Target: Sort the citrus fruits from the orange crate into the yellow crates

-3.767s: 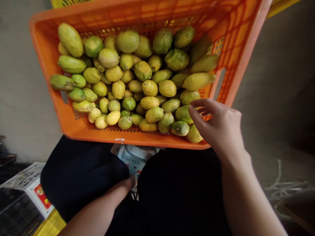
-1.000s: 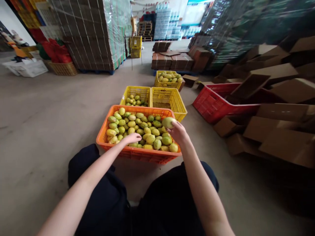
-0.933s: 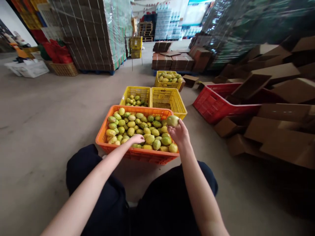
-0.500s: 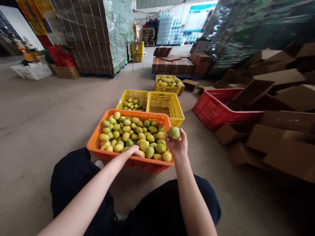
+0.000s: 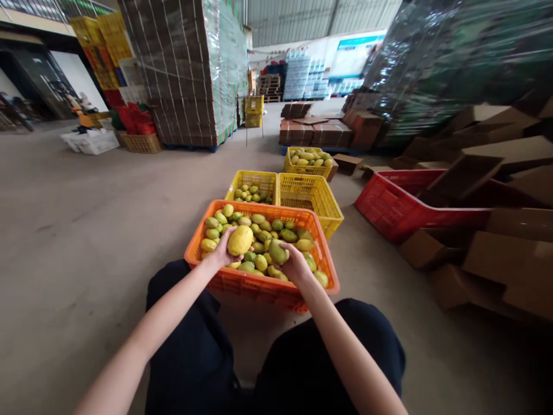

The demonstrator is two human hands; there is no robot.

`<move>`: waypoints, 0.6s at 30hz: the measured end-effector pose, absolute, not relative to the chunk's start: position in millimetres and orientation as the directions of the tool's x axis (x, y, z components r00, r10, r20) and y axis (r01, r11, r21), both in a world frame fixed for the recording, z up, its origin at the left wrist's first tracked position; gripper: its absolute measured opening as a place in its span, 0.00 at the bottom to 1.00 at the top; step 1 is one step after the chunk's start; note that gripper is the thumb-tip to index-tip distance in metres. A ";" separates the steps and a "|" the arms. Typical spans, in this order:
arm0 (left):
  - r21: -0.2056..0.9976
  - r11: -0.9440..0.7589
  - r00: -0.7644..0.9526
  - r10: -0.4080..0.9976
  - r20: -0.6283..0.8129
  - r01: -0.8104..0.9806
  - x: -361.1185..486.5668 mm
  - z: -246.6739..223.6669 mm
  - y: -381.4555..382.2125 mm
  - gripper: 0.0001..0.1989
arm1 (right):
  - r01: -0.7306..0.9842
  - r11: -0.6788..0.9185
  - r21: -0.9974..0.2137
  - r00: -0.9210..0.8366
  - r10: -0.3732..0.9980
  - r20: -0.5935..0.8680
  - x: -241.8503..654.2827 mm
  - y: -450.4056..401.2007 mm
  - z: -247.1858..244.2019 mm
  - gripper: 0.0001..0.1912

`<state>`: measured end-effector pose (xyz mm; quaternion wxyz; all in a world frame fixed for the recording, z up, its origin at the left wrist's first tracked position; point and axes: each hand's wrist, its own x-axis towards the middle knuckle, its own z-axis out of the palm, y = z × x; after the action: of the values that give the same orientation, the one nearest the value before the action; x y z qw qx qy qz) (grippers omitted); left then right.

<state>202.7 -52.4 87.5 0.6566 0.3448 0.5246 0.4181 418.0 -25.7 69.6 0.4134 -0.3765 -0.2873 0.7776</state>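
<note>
My left hand (image 5: 223, 249) is closed around a plump yellow oval fruit (image 5: 240, 240) above the left part of an orange crate (image 5: 263, 282). My right hand (image 5: 295, 264) grips a greener roundish fruit (image 5: 279, 252) over the crate's middle right. Beneath both hands the crate holds many yellow-green fruits (image 5: 260, 263) of similar shape. The exact kind of fruit is unclear. The orange crate stands on the floor between my knees and the yellow crates.
Behind it stand a yellow crate (image 5: 232, 185) with some fruit, one with a bare bottom (image 5: 332, 215), and a fuller one (image 5: 307, 170). A red crate (image 5: 382, 214) and cardboard boxes (image 5: 507, 271) lie to the right. Wrapped stacks (image 5: 177, 75) rise farther back.
My left hand has come up from among the fruit holding a yellow one. My right hand has brought its green fruit inward over the crate. The view has shifted left and up.
</note>
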 end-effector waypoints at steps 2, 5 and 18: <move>0.830 0.405 0.107 0.912 -0.396 -0.384 202.0 92.9 -62.1 0.38 | -0.365 -0.523 -0.770 -0.440 0.826 -0.352 402.2 -41.1 79.9 0.12; 0.750 0.407 0.135 0.907 -0.398 -0.522 203.3 103.4 -71.0 0.40 | -0.365 -0.525 -0.769 -0.471 0.817 -0.334 389.5 -63.9 95.9 0.13; 0.742 0.177 0.014 0.975 -0.220 -0.646 243.2 109.4 -69.0 0.26 | -0.422 -0.342 -0.840 -0.395 0.903 -0.169 407.0 -71.4 93.6 0.22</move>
<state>243.2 -69.0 109.4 0.6753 0.2262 0.3638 0.6003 407.0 -71.4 93.6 0.4415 -0.3283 -0.3663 0.7504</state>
